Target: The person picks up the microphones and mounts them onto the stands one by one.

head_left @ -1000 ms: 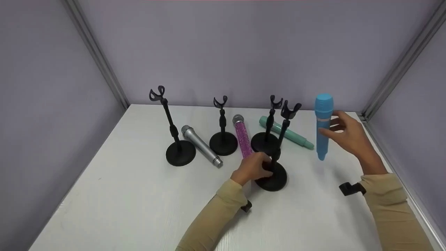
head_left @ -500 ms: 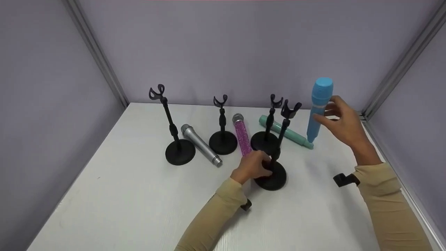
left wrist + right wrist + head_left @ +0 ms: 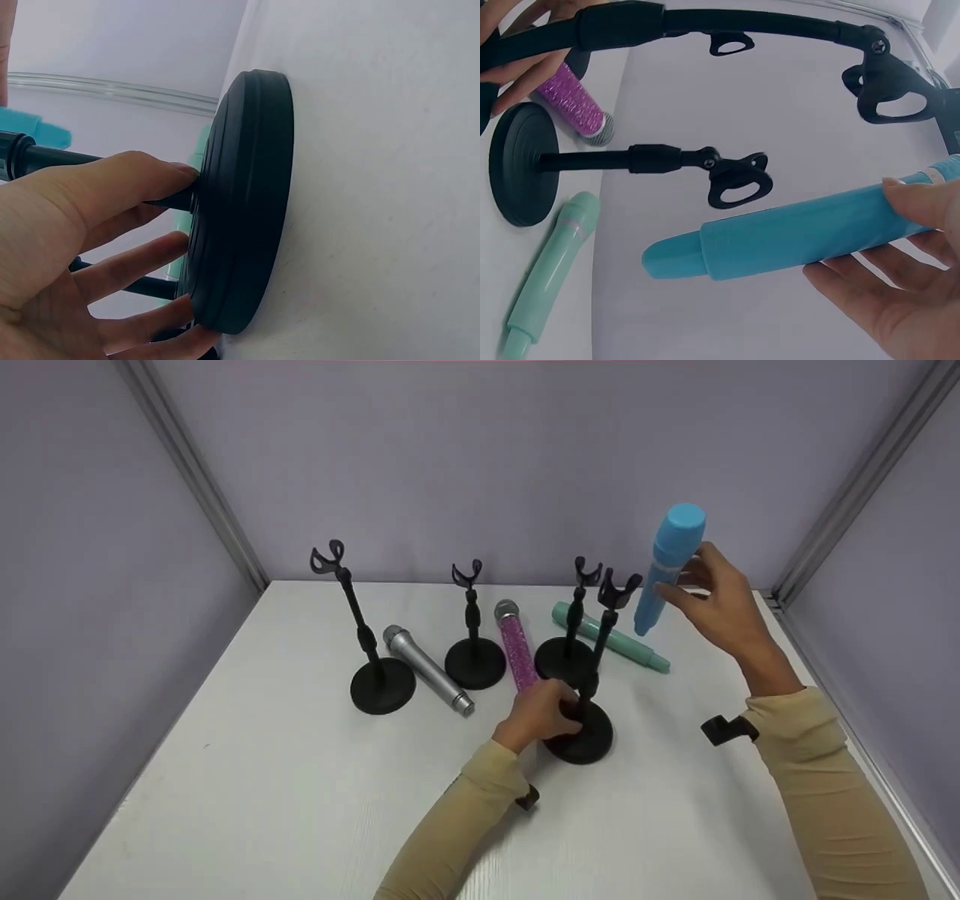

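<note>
- Three pale grey panels (image 3: 480,465) box us in at the back and both sides — biggest thing we've got in view.
- Next we have the white table (image 3: 285,795), carrying all the stands.
- Two tan sleeves (image 3: 461,829) reach in from our side.
- Four black stands, all upright with forked clips on top: left stand (image 3: 366,639), middle stand (image 3: 472,619), rear right stand (image 3: 575,619) and, nearest us, the front stand (image 3: 601,645).
- Four mics too. Our blue mic (image 3: 670,556) is up in the air, head up and leaning right, near the front stand's clip but apart from it. Silver mic (image 3: 429,669) lies between the left and middle stands, pink mic (image 3: 516,645) between middle and rear right, green mic (image 3: 624,644) behind the rear right pole.
- Hands: our left hand (image 3: 541,712) pinches the front stand's pole right above its base, other fingers spread against that base. Our right hand (image 3: 724,600) grips the blue mic below its head — thumb one side, fingers the other.
- Smallest: black wrist mounts (image 3: 727,730) at both cuffs.
</note>
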`<state>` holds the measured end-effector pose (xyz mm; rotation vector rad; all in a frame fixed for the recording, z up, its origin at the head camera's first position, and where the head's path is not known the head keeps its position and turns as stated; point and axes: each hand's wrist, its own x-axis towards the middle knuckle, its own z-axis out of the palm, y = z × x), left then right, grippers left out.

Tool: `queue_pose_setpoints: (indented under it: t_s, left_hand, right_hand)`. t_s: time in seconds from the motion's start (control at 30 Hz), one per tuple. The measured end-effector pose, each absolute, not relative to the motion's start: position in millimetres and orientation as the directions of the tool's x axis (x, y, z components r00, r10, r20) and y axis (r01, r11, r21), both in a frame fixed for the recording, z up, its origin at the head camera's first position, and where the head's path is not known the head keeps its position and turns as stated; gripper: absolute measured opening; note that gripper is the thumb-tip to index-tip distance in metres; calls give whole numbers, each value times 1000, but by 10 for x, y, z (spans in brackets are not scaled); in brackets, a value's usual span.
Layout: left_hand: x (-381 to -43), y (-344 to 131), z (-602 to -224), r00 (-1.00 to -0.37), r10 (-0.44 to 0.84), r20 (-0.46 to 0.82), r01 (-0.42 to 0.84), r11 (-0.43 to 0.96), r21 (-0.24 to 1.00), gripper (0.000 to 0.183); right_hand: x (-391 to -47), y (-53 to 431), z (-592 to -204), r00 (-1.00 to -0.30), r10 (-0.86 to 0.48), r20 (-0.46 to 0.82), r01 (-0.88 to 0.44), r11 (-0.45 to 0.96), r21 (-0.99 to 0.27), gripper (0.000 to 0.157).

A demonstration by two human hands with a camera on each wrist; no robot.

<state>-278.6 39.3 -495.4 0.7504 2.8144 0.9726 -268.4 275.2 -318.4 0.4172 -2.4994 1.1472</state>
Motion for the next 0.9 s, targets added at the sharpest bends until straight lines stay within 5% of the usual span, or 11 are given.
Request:
queue_pose_setpoints:
  t_s: [0.9]
  left_hand:
    - [-2744,340,-4971,-871,477,115,439,652,619,20]
  right_hand:
    - [-2694,2442,-3030,-856,-176,486,-508,465,-725,64]
